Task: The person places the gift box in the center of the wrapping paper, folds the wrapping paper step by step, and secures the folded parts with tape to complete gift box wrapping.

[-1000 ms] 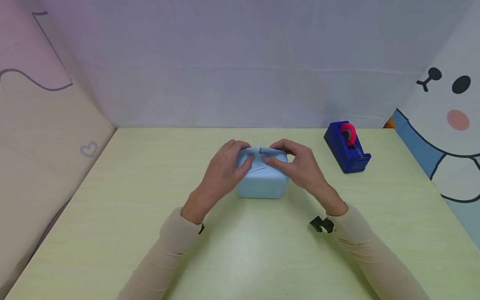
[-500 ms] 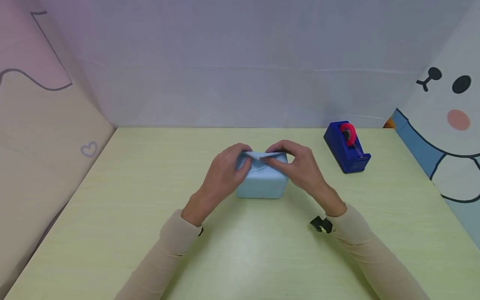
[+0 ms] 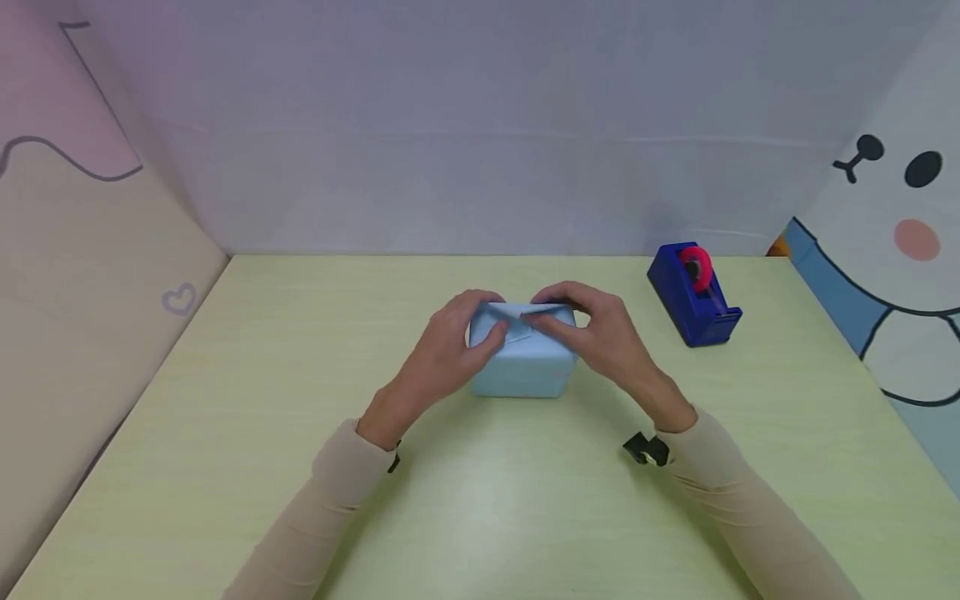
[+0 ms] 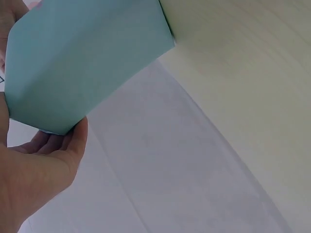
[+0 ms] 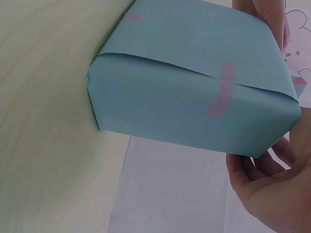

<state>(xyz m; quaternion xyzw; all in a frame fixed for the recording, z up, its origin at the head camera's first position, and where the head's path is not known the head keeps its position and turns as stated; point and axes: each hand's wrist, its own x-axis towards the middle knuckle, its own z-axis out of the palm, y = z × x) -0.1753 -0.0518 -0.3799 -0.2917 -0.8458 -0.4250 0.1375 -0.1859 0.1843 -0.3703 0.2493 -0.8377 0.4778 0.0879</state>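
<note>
A box wrapped in light blue paper (image 3: 521, 375) stands on the table between both hands. At its top, a paper flap (image 3: 516, 309) along the far edge is folded partly inward, over other folded paper. My left hand (image 3: 446, 346) grips the top left, thumb on the upper face and fingers behind the far edge. My right hand (image 3: 603, 333) pinches the flap at the top right, its thumb by the fold and its fingers behind. A pink tape strip (image 5: 223, 90) crosses a paper seam in the right wrist view. In the head view, the fingertips behind the box are hidden.
A blue tape dispenser (image 3: 690, 300) with a red-cored roll stands right of the box, toward the back. The pale wooden table (image 3: 480, 500) meets a plain light cloth (image 3: 480, 192) at its back edge. Printed cloths hang at both sides.
The far paper flap has folded down toward the person, covering the slit seen before. My left hand has shifted slightly; my right hand stays nearly in place.
</note>
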